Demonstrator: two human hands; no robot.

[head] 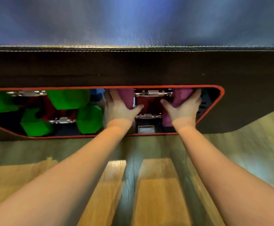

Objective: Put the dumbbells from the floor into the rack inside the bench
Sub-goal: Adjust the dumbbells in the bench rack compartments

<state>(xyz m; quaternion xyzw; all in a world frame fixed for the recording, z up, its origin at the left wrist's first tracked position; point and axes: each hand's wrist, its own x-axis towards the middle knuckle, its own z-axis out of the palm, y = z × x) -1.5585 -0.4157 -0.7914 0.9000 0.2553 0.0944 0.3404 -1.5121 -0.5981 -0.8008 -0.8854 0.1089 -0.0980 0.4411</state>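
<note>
Inside bench (133,69), hands (152,110) grip sideways-lying purple dumbbell (181,97).

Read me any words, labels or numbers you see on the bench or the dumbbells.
No text is readable.
Small white rectangular label low inside the bench's red-trimmed opening, between the hands: print too blurred to read.
Green hexagonal dumbbells and purple dumbbells: no visible markings.

The bench (133,67) is covered in dark, matt, leather-like upholstery with a stitched seam. The floor (157,193) is glossy wood plank. The green dumbbells (67,98) look smoothly coated, matt; their handles (62,120) are shiny knurled metal.
</note>
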